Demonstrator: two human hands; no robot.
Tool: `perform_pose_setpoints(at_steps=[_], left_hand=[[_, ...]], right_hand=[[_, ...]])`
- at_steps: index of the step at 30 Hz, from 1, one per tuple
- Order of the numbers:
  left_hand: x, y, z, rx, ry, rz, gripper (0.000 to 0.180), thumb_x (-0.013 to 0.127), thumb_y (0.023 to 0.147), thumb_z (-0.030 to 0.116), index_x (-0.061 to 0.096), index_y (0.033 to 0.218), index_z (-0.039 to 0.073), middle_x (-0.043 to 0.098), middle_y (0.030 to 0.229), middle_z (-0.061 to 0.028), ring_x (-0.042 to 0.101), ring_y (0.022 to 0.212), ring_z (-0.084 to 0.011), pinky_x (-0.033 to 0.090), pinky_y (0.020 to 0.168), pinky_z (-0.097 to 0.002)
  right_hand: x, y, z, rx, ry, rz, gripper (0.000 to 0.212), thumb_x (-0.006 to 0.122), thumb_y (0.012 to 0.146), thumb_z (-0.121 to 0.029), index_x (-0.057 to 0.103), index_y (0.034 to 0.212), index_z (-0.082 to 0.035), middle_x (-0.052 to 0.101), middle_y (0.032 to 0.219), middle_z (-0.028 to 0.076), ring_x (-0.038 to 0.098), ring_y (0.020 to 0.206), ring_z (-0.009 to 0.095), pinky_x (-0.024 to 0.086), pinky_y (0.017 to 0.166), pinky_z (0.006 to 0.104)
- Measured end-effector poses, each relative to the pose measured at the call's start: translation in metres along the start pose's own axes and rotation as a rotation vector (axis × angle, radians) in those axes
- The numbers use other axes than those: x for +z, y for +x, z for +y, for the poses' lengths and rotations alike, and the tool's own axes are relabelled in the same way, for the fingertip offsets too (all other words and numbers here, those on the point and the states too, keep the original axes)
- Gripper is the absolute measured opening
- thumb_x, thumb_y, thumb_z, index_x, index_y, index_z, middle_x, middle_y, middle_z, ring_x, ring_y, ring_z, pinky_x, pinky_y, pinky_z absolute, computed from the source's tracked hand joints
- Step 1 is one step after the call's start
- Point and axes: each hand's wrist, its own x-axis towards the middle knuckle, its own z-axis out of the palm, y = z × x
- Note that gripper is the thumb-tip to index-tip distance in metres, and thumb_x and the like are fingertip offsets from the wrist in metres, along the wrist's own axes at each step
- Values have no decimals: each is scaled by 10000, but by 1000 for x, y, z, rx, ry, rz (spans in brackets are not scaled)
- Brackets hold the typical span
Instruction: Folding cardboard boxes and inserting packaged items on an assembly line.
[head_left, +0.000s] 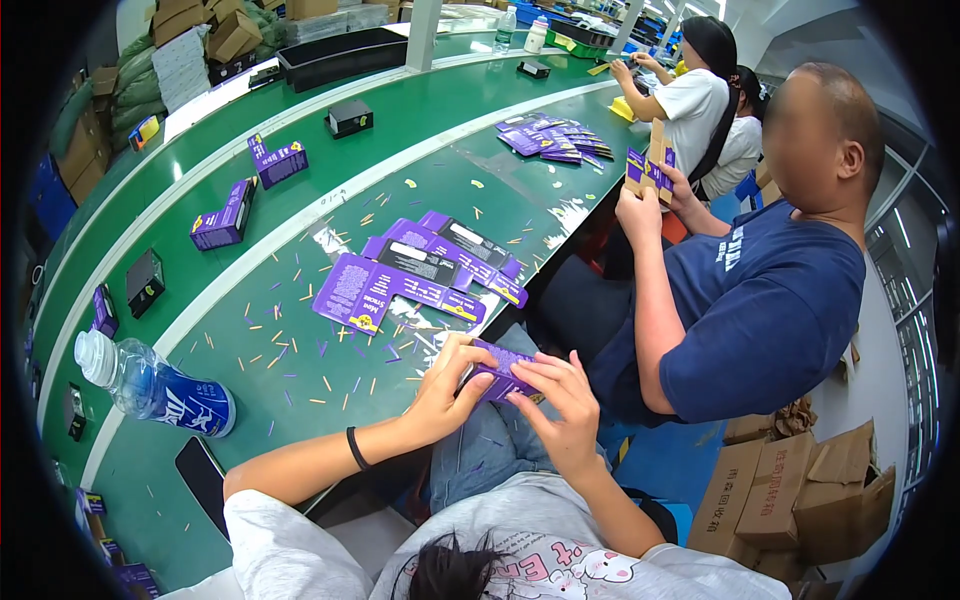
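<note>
Over my lap, at the table's near edge, a purple carton [492, 372] is held between both hands. My left hand [448, 388] is closed on its left end, thumb below and fingers over the top. My right hand [562, 402] grips the other end, its fingers across the upper face. The fingers hide part of the carton, so its far side does not show. Just beyond, flattened purple cartons [350, 291] lie overlapping on the green table [300, 345], with small purple and tan scraps scattered around them.
A bottle with a blue label [190, 400] and a phone [203, 482] lie left of my arm. Folded purple cartons [225, 215] and black boxes [146, 281] sit along the curved green line. A co-worker [760, 290] at right holds a carton. Cardboard boxes [770, 490] stand below.
</note>
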Motion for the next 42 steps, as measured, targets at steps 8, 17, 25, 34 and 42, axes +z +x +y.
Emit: perform_pose_setpoints(at_steps=[8, 17, 25, 34, 42], left_hand=[[5, 1, 3, 12, 40, 8, 171, 524, 895, 147, 520, 1042, 60, 447, 1044, -131, 483, 884, -262, 404, 780, -331], [4, 1, 1, 8, 13, -6, 182, 520, 896, 149, 515, 1056, 62, 452, 1051, -134, 486, 878, -262, 407, 775, -335], [2, 3, -4, 4, -20, -60, 178, 518, 892, 142, 520, 1048, 58, 456, 1059, -141, 493, 886, -267, 409, 788, -337], [4, 3, -4, -265, -260, -112, 324, 406, 959, 249, 376, 1236, 83, 457, 1135, -159, 529, 953, -279, 439, 805, -330], [-4, 13, -11, -616, -769, -183, 489, 287, 985, 423, 128, 1352, 140, 448, 1221, -201, 619, 904, -307, 539, 695, -335]], right_hand=[[1, -4, 8, -92, 2, 119, 143, 755, 672, -68, 717, 807, -94, 665, 931, -1, 581, 1024, 235, 338, 1021, 467], [10, -4, 18, 122, 464, 98, 152, 750, 688, -52, 691, 822, -90, 643, 1015, 45, 558, 1063, 245, 377, 995, 405], [17, -9, 28, 254, 691, -18, 158, 703, 767, -107, 624, 899, -72, 537, 1204, 119, 497, 1136, 241, 410, 965, 354], [0, 4, 36, 340, 521, -180, 202, 571, 867, -168, 572, 1040, -64, 578, 1144, 94, 559, 1004, 215, 418, 884, 298], [-8, 102, 62, 395, 843, 243, 426, 399, 977, -229, 325, 1376, -101, 437, 1278, 91, 494, 1104, 179, 402, 891, 252]])
